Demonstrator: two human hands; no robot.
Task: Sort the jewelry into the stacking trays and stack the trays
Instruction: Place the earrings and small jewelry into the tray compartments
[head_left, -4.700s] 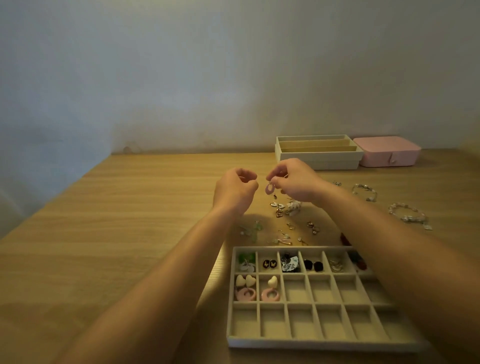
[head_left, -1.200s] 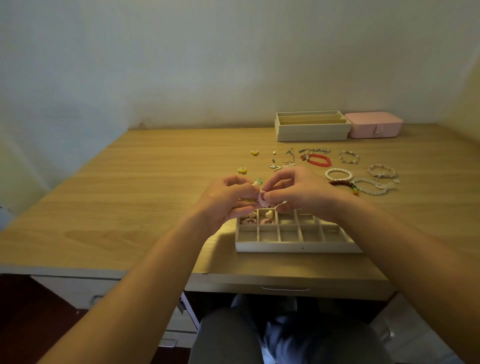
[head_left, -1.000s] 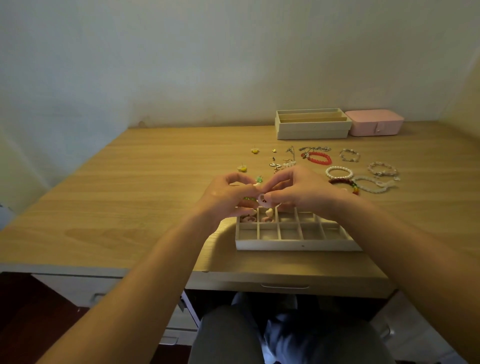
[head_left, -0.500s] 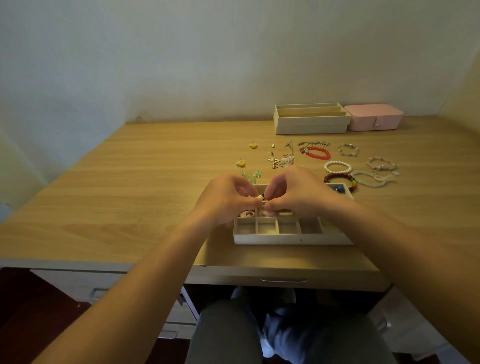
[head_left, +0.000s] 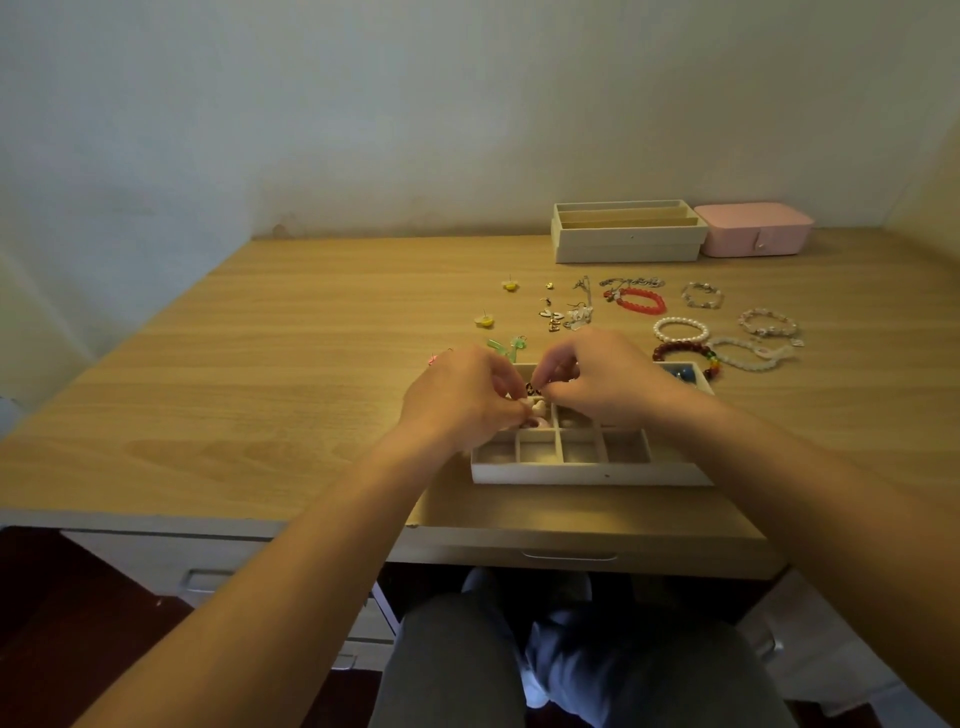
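Note:
A beige compartment tray lies near the desk's front edge, with small earrings in its far cells. My left hand and my right hand hover over those cells, fingertips curled and almost meeting. Together they pinch a small pink earring, which is mostly hidden by the fingers. A second beige tray with long slots stands at the back. Loose on the desk are a red bracelet, a pearl bracelet, a dark bead bracelet, green earrings and yellow studs.
A shut pink jewelry box sits right of the back tray, against the wall. More pale bracelets lie at the right, and a cluster of small metal earrings lies behind my hands. Below the desk edge is a drawer handle.
Both hands have come down from above the desk to the tray's far cells with the pink earring. The camera has pulled back and tilted down.

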